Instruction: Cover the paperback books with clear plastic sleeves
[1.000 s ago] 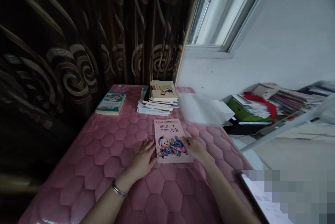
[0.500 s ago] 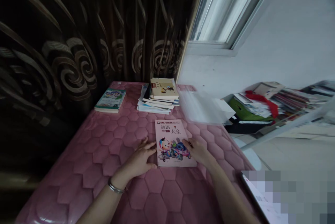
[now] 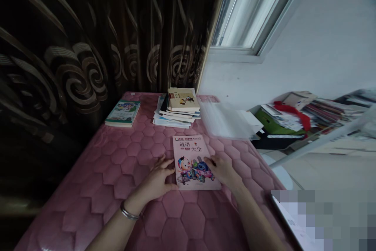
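A pink picture book point(image 3: 192, 168) with cartoon figures and dark Chinese lettering on its cover lies face up on the pink padded surface point(image 3: 126, 188). My left hand point(image 3: 160, 176), a silver bangle at its wrist, lies at the book's left edge with its fingers apart and the thumb by the lower left corner. On the opposite side, my right hand point(image 3: 221, 170) grips the right edge, its fingertips over the cover and its other fingers curled. What is under that hand is hidden.
Behind the book stands a stack of books and papers point(image 3: 183, 104). A green-covered book point(image 3: 123, 113) lies at the far left, by the dark curtain point(image 3: 88, 67). Clear plastic sheeting point(image 3: 226, 120) is at the right rear. Beyond it a shelf point(image 3: 282, 141) carries piled papers.
The pink book has shifted very slightly toward me, with both hands staying at its sides. The view has moved a little.
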A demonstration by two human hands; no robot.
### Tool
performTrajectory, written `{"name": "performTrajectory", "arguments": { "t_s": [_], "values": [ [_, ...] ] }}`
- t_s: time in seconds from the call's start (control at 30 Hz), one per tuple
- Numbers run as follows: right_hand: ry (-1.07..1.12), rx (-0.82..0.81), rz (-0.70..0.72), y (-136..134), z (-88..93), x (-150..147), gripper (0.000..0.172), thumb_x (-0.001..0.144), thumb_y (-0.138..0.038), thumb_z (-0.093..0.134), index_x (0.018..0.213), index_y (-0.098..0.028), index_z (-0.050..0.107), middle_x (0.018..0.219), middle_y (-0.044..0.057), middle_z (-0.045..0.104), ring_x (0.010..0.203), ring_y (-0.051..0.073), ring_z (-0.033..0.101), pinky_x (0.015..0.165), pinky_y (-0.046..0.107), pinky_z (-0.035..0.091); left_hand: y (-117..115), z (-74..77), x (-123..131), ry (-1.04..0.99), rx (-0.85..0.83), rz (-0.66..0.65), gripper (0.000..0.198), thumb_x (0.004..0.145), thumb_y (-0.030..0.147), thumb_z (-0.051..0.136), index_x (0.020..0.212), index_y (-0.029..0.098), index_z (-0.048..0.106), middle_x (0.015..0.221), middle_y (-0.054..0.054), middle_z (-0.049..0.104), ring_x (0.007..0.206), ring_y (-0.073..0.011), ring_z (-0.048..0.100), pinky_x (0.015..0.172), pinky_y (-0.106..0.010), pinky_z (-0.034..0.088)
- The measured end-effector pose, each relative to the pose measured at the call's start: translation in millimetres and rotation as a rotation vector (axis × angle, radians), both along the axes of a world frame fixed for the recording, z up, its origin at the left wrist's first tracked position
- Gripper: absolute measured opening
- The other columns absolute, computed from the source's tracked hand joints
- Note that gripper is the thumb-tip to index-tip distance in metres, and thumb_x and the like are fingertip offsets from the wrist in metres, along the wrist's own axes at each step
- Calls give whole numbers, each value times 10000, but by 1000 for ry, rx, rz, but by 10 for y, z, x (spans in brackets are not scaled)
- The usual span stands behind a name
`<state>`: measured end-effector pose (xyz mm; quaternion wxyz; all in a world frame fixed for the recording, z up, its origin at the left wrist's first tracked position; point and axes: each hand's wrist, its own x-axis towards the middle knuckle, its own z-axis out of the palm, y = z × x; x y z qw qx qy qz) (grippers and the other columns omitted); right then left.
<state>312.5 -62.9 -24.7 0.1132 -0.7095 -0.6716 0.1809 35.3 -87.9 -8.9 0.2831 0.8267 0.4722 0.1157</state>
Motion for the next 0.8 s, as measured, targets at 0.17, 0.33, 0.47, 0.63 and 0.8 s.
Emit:
{"name": "performTrajectory", "arguments": {
  "t_s": [0.17,0.33,0.47,0.63,0.8],
  "values": [
    [-60,3,12,-10,43,-43,301,936,-344,417,875,-201,676,883,83,718,812,203,661,647,253,397,-19,18,37,45,16,22,566,756,435,715,1293,349,562,1501,-29,397,1435,-343,193,1132,-565,242],
    [-27,29,-26,12,-9,-36,281,921,-345,457,878,-200,694,835,76,719,795,200,660,639,246,405,-29,52,63,81,-3,15,621,793,407,680,1373,315,478,1508,-57,380,1438,-342,176,1137,-559,233],
    [-21,33,-37,18,-30,-38,290,926,-338,449,911,-196,702,827,84,719,796,202,665,639,248,406,-29,53,69,86,6,19,630,803,414,666,1389,328,451,1507,-48,385,1435,-342,190,1128,-562,247],
    [-25,40,-30,18,-59,-10,276,918,-352,467,907,-205,701,839,81,717,783,204,666,646,255,415,-25,29,53,80,32,19,586,800,409,670,1355,342,495,1495,-39,406,1430,-340,213,1126,-562,253],
    [-37,41,13,5,-72,16,239,910,-346,494,958,-216,688,911,81,715,796,195,661,662,245,423,-16,13,57,70,35,31,581,769,398,712,1320,337,537,1487,-40,418,1429,-332,219,1138,-540,248]
  ]
}}
